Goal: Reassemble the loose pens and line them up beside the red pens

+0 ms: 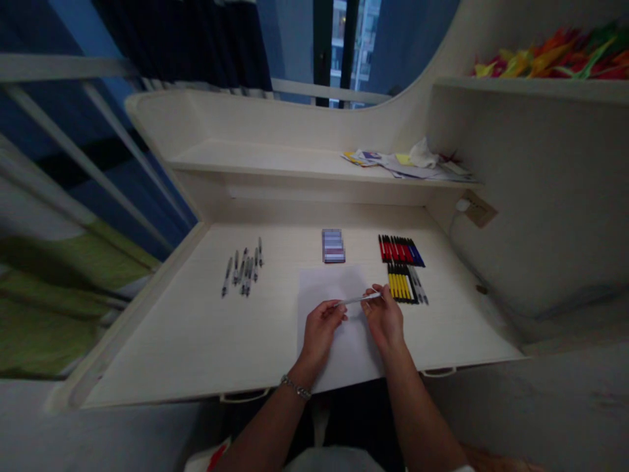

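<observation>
One left hand; one right hand; one pen; one paper sheet; three pen groups, roughly eight apiece.

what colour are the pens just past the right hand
Mostly yellow with black ends, those pens; the head view shows them best.

cream desk | shelf | navy curtain | window | white rail | dim light

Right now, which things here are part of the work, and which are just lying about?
Work: left hand, right hand, clear pen, white sheet.
Lying about: row of clear pens, red and blue pens, yellow pens, striped pack, shelf papers.
</observation>
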`<action>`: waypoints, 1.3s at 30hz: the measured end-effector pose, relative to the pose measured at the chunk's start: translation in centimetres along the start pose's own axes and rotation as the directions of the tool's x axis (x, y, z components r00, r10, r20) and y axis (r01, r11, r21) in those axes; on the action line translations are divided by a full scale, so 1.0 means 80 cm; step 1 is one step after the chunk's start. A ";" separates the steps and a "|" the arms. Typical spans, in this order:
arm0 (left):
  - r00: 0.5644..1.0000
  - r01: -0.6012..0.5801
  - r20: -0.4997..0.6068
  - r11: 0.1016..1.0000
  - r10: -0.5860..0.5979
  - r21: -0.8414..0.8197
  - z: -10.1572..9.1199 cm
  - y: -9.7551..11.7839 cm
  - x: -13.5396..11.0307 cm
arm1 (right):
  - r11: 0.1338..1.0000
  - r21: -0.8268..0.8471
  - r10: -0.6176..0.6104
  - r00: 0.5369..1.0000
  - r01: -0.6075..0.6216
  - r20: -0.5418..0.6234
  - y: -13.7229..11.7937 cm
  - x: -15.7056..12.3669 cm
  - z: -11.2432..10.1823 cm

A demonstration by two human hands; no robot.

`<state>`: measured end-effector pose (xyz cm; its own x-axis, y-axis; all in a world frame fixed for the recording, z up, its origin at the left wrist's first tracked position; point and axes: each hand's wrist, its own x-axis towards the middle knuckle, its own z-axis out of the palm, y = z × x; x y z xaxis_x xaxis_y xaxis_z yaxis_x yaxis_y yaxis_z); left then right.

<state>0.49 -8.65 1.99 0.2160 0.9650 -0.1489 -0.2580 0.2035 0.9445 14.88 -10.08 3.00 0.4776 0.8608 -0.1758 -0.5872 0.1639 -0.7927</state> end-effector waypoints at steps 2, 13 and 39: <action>1.000 0.008 -0.019 0.998 -0.009 -0.057 0.001 0.004 0.000 | 0.973 -0.217 -0.088 0.996 0.080 -0.027 -0.005 -0.008 -0.021; 1.000 0.007 -0.016 0.998 -0.006 0.057 0.040 0.000 0.004 | 0.403 -0.821 -0.130 0.913 0.404 0.386 -0.050 -0.067 -0.068; 0.993 -0.038 0.119 0.950 0.001 0.310 0.001 -0.015 -0.020 | -0.201 -0.974 -0.412 0.911 -0.108 -0.016 -0.120 0.114 -0.215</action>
<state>0.50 -10.48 1.10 0.3262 0.9386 -0.1121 0.0390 0.1051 0.9937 36.10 -12.12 -1.07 0.6878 0.7087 0.1570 0.7024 -0.5952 -0.3904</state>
